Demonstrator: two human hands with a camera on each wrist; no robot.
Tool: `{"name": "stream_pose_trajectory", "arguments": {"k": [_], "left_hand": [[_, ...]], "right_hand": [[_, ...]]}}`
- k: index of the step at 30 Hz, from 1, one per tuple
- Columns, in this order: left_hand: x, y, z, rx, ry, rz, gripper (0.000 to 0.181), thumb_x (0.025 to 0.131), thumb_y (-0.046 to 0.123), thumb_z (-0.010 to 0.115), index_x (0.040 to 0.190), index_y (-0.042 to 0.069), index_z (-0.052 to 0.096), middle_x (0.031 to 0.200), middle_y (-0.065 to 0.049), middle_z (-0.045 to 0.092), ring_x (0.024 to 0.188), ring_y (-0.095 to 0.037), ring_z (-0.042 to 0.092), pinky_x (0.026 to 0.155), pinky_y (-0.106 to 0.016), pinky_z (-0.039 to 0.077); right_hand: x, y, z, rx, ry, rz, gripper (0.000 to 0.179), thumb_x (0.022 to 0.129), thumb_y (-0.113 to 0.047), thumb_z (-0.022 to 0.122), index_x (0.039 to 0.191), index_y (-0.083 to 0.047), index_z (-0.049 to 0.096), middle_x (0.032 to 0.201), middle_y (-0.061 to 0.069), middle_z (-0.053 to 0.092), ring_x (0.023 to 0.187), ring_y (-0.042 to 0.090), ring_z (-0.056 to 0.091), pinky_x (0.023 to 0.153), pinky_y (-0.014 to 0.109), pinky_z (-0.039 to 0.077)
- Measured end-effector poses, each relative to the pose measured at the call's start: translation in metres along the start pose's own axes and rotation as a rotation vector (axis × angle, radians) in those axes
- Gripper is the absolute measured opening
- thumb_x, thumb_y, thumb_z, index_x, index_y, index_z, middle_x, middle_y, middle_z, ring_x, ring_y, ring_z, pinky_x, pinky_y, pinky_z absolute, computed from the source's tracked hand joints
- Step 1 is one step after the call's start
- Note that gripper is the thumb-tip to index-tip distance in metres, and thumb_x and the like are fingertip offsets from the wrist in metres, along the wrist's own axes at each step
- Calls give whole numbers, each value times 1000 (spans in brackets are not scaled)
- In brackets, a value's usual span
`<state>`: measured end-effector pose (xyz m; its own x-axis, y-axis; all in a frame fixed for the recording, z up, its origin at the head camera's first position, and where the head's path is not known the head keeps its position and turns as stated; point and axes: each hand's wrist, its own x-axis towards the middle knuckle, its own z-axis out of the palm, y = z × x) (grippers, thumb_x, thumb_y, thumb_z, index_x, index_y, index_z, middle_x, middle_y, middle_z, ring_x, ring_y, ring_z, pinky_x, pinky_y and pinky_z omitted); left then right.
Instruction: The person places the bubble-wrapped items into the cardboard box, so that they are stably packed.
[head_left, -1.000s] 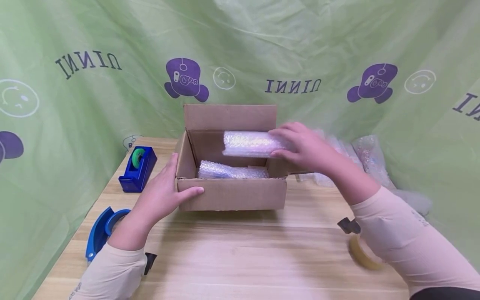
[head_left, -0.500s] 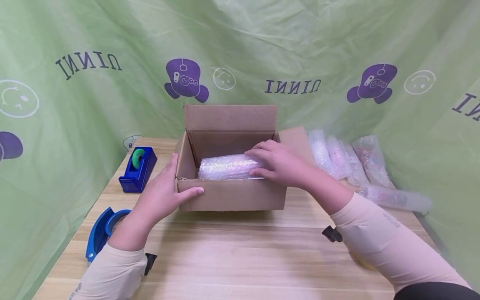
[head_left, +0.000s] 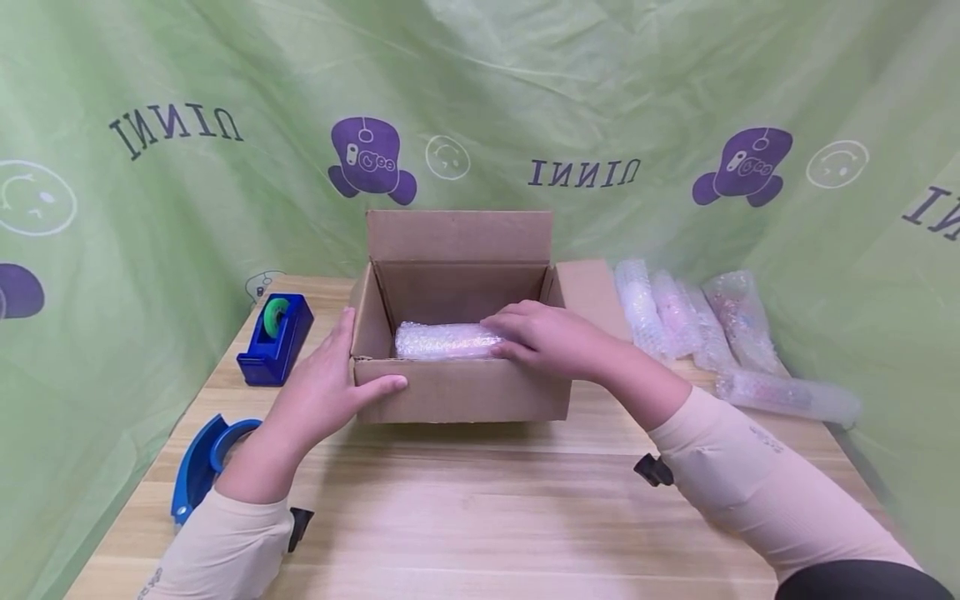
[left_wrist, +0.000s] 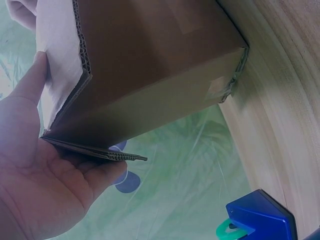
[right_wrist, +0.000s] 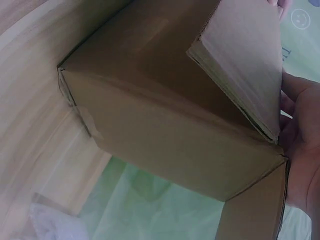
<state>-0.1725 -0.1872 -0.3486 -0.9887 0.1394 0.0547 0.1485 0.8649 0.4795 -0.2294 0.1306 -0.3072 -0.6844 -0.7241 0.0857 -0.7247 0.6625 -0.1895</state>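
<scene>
An open-topped cardboard box [head_left: 465,393] stands on the table with its flaps folded outward. My left hand [head_left: 318,396] grips the box's left front corner. In the left wrist view its thumb lies on one flap and its fingers curl round another flap [left_wrist: 95,151]. Inside the box my right hand [head_left: 551,337] holds the right end of a bubble-wrapped roll [head_left: 444,340]. The front wall hides the lower part of that roll. In the right wrist view the right hand [right_wrist: 304,142] reaches over the box rim, its fingertips hidden behind a flap [right_wrist: 245,65].
Several bubble-wrapped pieces [head_left: 678,312] lie at the right back, with another bubble-wrapped roll [head_left: 787,396] before them. At the left stand a blue tape dispenser [head_left: 276,340] with green tape and a blue handheld tape dispenser [head_left: 198,475]. A green curtain [head_left: 480,83] hangs behind.
My right hand has carried the bubble-wrapped roll down and left into the box, over the wrapped piece seen there earlier. The left hand has kept its place on the corner.
</scene>
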Motion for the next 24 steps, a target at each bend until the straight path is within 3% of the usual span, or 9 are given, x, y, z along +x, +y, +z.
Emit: {"name": "stream_pose_trajectory", "arguments": {"k": [11, 19, 24], "left_hand": [[1, 1, 1, -9, 10, 10, 129, 73, 81, 59, 158, 7, -3, 164, -19, 11, 146, -45, 23, 114, -61, 27], [2, 0, 2, -9, 12, 11, 129, 72, 82, 59, 158, 8, -3, 164, -19, 12, 145, -45, 25, 113, -61, 29], [0, 0, 1, -11, 5, -1, 129, 72, 83, 58, 158, 8, -4, 164, -19, 12, 145, -45, 25, 113, -61, 30]], "right_hand": [[-1, 2, 3, 18, -85, 33, 47, 100, -47, 52, 136, -17, 61, 143, 2, 56, 136, 23, 49, 112, 46, 39], [-8, 8, -4, 83, 16, -34, 41, 99, -38, 57, 129, -11, 64, 136, 5, 60, 132, 23, 50, 113, 42, 38], [-21, 14, -22, 127, 87, -8, 39, 100, -36, 57, 131, -12, 62, 138, 4, 58, 132, 23, 50, 112, 43, 38]]}}
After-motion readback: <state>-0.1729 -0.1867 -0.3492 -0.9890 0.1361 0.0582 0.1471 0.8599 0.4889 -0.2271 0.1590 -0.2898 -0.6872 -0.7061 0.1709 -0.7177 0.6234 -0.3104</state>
